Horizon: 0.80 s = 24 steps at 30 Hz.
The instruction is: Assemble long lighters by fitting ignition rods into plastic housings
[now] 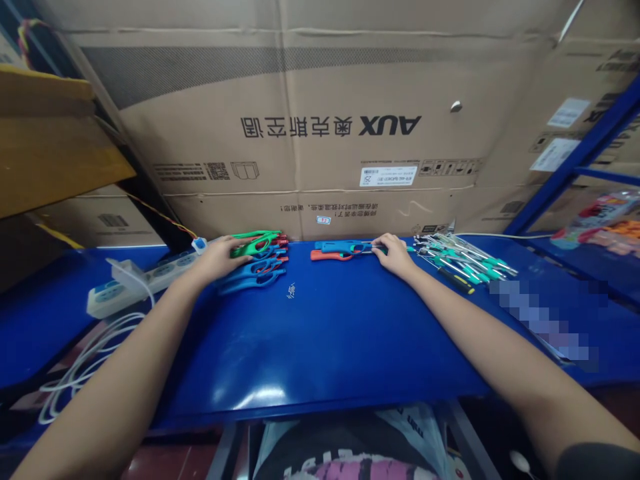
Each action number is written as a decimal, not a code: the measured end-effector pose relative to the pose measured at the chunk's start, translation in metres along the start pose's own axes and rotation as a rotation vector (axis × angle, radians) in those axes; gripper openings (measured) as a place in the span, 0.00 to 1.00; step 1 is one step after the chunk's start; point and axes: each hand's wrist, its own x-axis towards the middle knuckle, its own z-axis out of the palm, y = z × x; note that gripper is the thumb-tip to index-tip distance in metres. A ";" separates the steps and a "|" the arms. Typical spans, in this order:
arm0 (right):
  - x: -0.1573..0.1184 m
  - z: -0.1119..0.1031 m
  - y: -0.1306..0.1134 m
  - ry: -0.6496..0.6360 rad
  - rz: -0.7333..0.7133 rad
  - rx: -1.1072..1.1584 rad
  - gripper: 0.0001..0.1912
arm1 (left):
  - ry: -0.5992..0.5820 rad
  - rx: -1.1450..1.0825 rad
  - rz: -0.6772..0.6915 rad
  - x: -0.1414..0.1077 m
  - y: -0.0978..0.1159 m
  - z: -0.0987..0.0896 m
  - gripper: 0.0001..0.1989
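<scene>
At the left of the blue table, my left hand (223, 259) is closed on a green plastic handle (257, 243), at the top of a pile of blue, red and green handles (255, 273). Right of the middle, my right hand (393, 255) pinches the thin metal end of a blue lighter-like piece (345, 247). That piece lies against a red one (327, 255). Beyond my right hand lies a heap of metal rods with teal ends (467, 257). A few tiny pale pieces (291, 291) rest on the table between the hands.
A white power strip (107, 299) and coiled white cable (83, 363) are at the left. A yellow-and-black screwdriver (463, 282) lies by the rods. Large cardboard (320, 87) stands behind the blue table (320, 353). Plastic bags (600, 220) sit far right.
</scene>
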 end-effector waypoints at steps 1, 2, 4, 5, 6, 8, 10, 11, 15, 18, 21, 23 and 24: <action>-0.002 -0.004 -0.004 0.003 -0.014 0.001 0.09 | 0.001 0.000 0.001 0.000 0.000 0.001 0.31; -0.004 -0.008 -0.009 0.000 -0.033 0.003 0.10 | 0.005 -0.001 0.002 0.000 0.000 0.002 0.31; -0.009 -0.018 -0.020 -0.049 -0.084 0.017 0.11 | 0.012 0.004 0.007 0.000 0.000 0.002 0.31; -0.012 -0.023 -0.025 -0.103 -0.116 0.030 0.10 | 0.014 0.008 0.012 0.000 0.000 0.002 0.31; -0.016 -0.028 -0.029 -0.176 -0.150 0.046 0.09 | 0.017 0.012 0.018 0.000 -0.001 0.002 0.31; -0.026 -0.039 -0.036 -0.364 -0.209 0.075 0.07 | 0.018 0.056 0.039 0.000 0.000 0.002 0.28; -0.036 -0.050 -0.041 -0.548 -0.236 0.085 0.06 | 0.006 0.117 0.072 0.000 0.001 0.003 0.25; -0.041 -0.055 -0.043 -0.618 -0.237 0.084 0.05 | -0.002 0.145 0.087 -0.001 0.003 0.003 0.24; -0.053 -0.070 -0.056 -0.705 -0.273 0.026 0.13 | -0.009 0.191 0.113 -0.003 0.016 0.001 0.22; -0.059 -0.070 -0.074 -0.729 -0.310 0.033 0.24 | 0.073 0.208 0.121 -0.009 0.043 -0.002 0.21; -0.064 -0.061 -0.090 -0.760 -0.311 0.095 0.26 | 0.191 0.069 0.232 -0.026 0.090 0.006 0.18; -0.066 -0.056 -0.097 -0.766 -0.304 0.112 0.25 | 0.092 -0.062 0.345 -0.044 0.125 0.020 0.17; -0.067 -0.054 -0.099 -0.767 -0.304 0.115 0.24 | 0.011 -0.114 0.402 -0.054 0.140 0.028 0.17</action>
